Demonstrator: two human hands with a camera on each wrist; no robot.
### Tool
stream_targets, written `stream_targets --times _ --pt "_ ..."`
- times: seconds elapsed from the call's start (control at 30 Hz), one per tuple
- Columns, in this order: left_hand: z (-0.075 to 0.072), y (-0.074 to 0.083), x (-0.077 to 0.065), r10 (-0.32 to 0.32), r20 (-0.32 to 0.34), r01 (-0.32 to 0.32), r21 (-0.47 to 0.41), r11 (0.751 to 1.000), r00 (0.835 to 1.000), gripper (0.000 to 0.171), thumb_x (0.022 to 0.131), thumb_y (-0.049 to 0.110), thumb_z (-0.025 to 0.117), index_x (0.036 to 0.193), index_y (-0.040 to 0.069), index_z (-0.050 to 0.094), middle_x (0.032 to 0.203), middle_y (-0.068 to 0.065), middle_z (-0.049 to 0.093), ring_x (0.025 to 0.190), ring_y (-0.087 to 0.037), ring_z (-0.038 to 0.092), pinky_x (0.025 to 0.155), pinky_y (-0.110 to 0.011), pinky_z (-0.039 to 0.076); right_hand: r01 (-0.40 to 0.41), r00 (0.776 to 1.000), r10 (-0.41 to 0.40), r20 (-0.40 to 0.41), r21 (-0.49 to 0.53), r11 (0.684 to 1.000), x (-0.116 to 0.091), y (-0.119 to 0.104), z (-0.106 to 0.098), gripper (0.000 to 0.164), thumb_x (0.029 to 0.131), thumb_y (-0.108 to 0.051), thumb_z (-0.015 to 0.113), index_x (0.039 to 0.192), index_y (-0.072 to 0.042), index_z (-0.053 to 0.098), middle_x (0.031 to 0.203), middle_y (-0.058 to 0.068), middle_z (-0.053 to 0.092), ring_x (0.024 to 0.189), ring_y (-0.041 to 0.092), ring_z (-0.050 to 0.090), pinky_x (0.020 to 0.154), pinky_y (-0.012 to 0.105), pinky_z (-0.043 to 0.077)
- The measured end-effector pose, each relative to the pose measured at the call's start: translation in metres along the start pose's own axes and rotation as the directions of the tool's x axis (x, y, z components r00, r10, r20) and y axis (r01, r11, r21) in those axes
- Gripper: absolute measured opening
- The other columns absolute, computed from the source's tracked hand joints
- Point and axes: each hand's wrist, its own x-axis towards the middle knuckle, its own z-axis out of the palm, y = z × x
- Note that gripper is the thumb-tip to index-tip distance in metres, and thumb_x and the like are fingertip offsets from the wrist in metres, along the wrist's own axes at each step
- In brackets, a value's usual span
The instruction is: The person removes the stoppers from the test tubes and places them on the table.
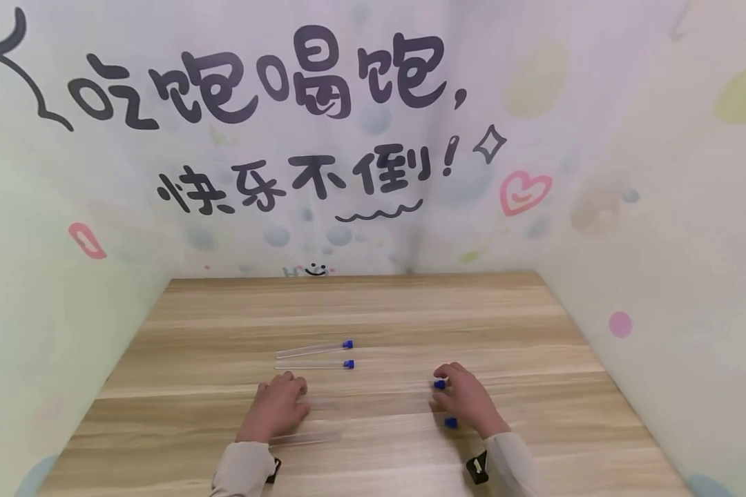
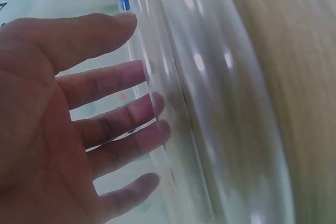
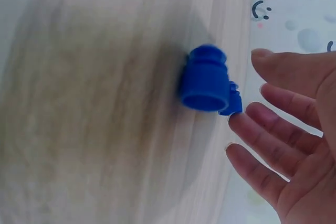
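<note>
My left hand (image 1: 276, 408) hovers low on the left, fingers loosely bent and apart. In the left wrist view its fingertips come right at a clear uncapped tube (image 2: 181, 103), with another clear tube (image 2: 231, 103) lying nearer. From the head view these tubes show only faintly on the wood. My right hand (image 1: 470, 399) reaches over a small blue cap (image 1: 439, 384), thumb and fingers spaced on either side of it. A second blue cap (image 1: 450, 422) lies below that hand, and the right wrist view shows it large as the nearer cap (image 3: 206, 82).
Two clear tubes with blue caps lie side by side beyond my left hand, the farther tube (image 1: 311, 351) slightly tilted to the nearer tube (image 1: 311, 366). The wooden tabletop (image 1: 391, 310) meets a printed wall (image 1: 373, 241) behind, with pale walls at both sides.
</note>
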Motion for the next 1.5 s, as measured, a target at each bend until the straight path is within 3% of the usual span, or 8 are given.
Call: stream_targets --times 0.13,0.27,0.43,0.57,0.77,1.03,1.2,1.5 --pt "-0.001 0.001 0.001 0.018 -0.047 -0.018 0.001 1.000 0.999 0.013 0.081 0.018 0.068 0.090 0.010 0.063 0.084 -0.001 0.052 0.077 -0.019 0.047 0.070 -0.041 0.038 0.009 1.000 -0.009 -0.030 -0.011 1.000 0.000 -0.003 0.001 0.027 0.078 -0.007 0.073 0.103 -0.004 0.064 0.105 0.007 0.060 0.088 0.022 0.061 0.077 0.039 0.052" --pt "-0.002 0.001 0.006 0.056 -0.146 -0.051 0.036 0.998 0.988 0.008 0.084 0.011 0.066 0.091 0.008 0.064 0.088 -0.004 0.054 0.081 -0.021 0.052 0.068 -0.040 0.043 0.016 0.997 -0.018 -0.069 -0.027 0.999 0.001 -0.003 0.001 0.028 0.078 -0.008 0.074 0.103 -0.003 0.064 0.108 0.008 0.058 0.086 0.022 0.060 0.077 0.039 0.052" --pt "-0.011 0.001 0.018 0.144 -0.305 -0.114 0.113 0.987 0.941 0.013 0.078 -0.005 0.063 0.080 0.007 0.062 0.079 -0.003 0.051 0.071 -0.020 0.051 0.057 -0.035 0.042 0.036 0.991 -0.045 -0.127 -0.071 0.997 0.003 -0.003 0.002 0.033 0.077 -0.009 0.076 0.106 -0.001 0.061 0.113 0.013 0.057 0.094 0.027 0.061 0.082 0.041 0.052" --pt "-0.021 0.002 0.029 0.195 -0.357 -0.142 0.167 0.976 0.914 0.015 0.075 -0.005 0.068 0.082 0.006 0.063 0.078 -0.004 0.053 0.070 -0.021 0.054 0.059 -0.035 0.046 0.040 0.983 -0.058 -0.174 -0.106 0.994 0.004 -0.005 0.003 0.039 0.076 -0.008 0.077 0.109 0.001 0.059 0.116 0.018 0.056 0.100 0.032 0.060 0.085 0.045 0.052" --pt "-0.021 0.003 0.042 0.219 -0.266 -0.163 0.216 0.963 0.939 0.021 0.075 -0.003 0.071 0.091 0.007 0.063 0.084 -0.005 0.058 0.078 -0.024 0.057 0.066 -0.036 0.050 0.075 0.969 -0.107 -0.224 -0.146 0.986 0.007 -0.011 0.005 0.044 0.074 -0.008 0.078 0.112 0.002 0.059 0.116 0.019 0.057 0.101 0.035 0.059 0.083 0.051 0.050" --pt "-0.005 0.000 0.052 0.175 -0.181 -0.140 0.193 0.971 0.968 0.021 0.076 -0.001 0.071 0.094 0.007 0.063 0.089 -0.006 0.061 0.084 -0.026 0.059 0.072 -0.043 0.050 0.152 0.917 -0.223 -0.331 -0.227 0.962 0.017 -0.021 0.009 0.041 0.071 -0.007 0.080 0.106 -0.001 0.060 0.116 0.019 0.056 0.104 0.037 0.056 0.081 0.054 0.047" --pt "0.001 -0.005 0.053 0.094 -0.121 -0.078 0.134 0.988 0.988 0.023 0.077 0.002 0.073 0.096 0.008 0.062 0.094 -0.007 0.060 0.091 -0.029 0.057 0.078 -0.051 0.046 0.170 0.920 -0.242 -0.308 -0.243 0.955 0.022 -0.025 0.013 0.040 0.071 -0.009 0.080 0.105 -0.002 0.060 0.115 0.016 0.056 0.105 0.034 0.056 0.084 0.052 0.046" --pt "-0.005 -0.011 0.056 0.060 -0.064 -0.050 0.138 0.989 0.996 0.020 0.078 -0.004 0.070 0.089 0.010 0.059 0.090 -0.006 0.057 0.087 -0.030 0.054 0.077 -0.050 0.041 0.217 0.913 -0.285 -0.291 -0.243 0.945 0.026 -0.034 0.019 0.039 0.071 -0.008 0.080 0.103 -0.003 0.059 0.111 0.013 0.056 0.101 0.032 0.057 0.079 0.049 0.047"
